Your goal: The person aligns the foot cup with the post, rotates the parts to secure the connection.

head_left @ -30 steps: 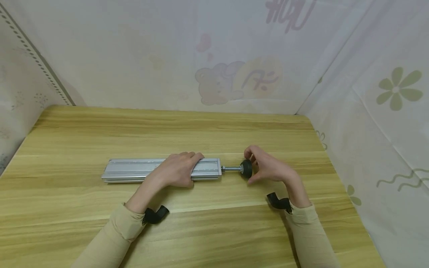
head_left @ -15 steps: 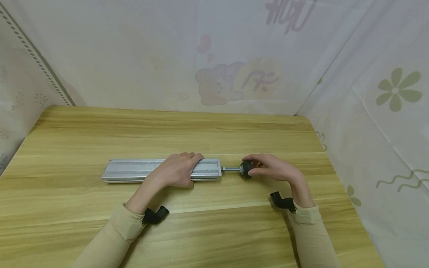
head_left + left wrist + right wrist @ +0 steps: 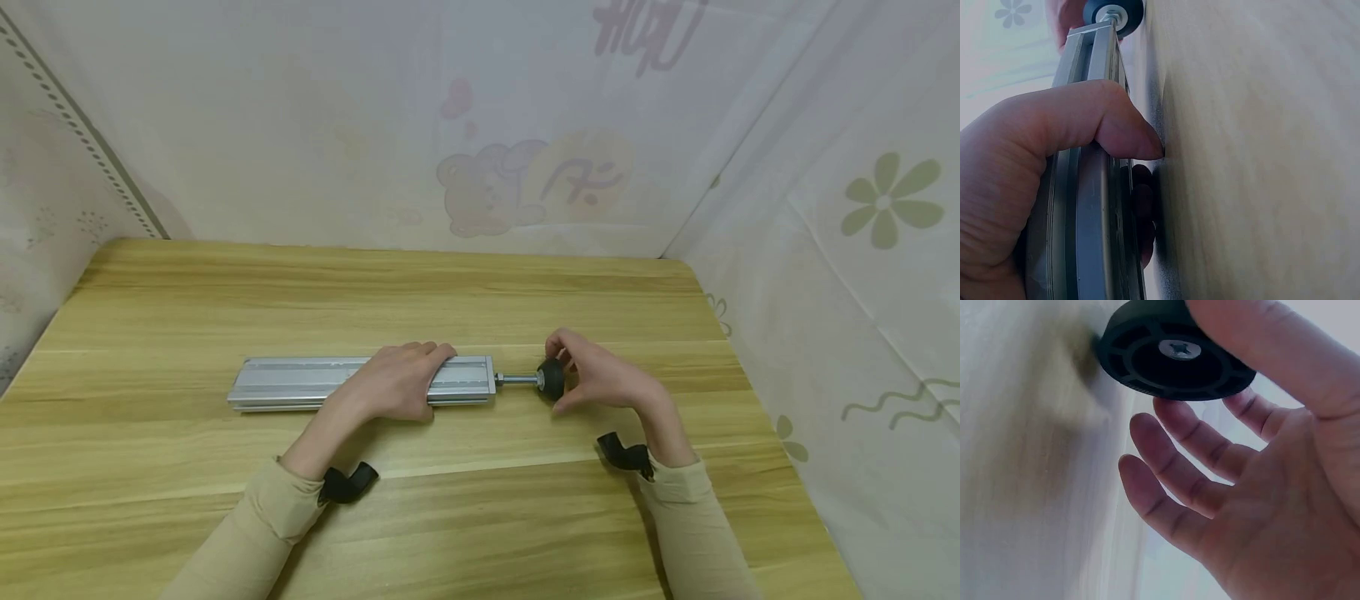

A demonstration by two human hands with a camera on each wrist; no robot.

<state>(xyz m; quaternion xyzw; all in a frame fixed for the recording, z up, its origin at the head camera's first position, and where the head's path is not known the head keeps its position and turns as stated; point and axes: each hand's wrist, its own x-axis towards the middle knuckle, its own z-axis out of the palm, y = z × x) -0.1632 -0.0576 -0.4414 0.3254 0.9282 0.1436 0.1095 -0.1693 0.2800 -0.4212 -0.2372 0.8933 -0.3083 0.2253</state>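
Note:
A silver aluminium extrusion (image 3: 292, 382) lies lengthwise across the table. My left hand (image 3: 397, 379) grips it near its right end, thumb along the near side and fingers over the far side. From that end sticks a threaded rod (image 3: 519, 378) with a nut. At the rod's tip is a black round levelling foot (image 3: 552, 379). My right hand (image 3: 603, 373) holds the foot's rim between thumb and forefinger. In the right wrist view, the foot's ribbed underside (image 3: 1177, 369) shows a cross-head screw in its middle, and the other fingers (image 3: 1166, 450) spread below it.
The wood-grain table (image 3: 465, 517) runs back to a pale printed cloth (image 3: 337, 125). More of this cloth hangs on the left and right sides. A black curved piece (image 3: 349, 482) sits at the left cuff, another black piece (image 3: 624, 454) at the right.
My right hand turned about the foot, its thumb moving up half a second ago, and now has turned back with the thumb low. The left hand and the extrusion stay put.

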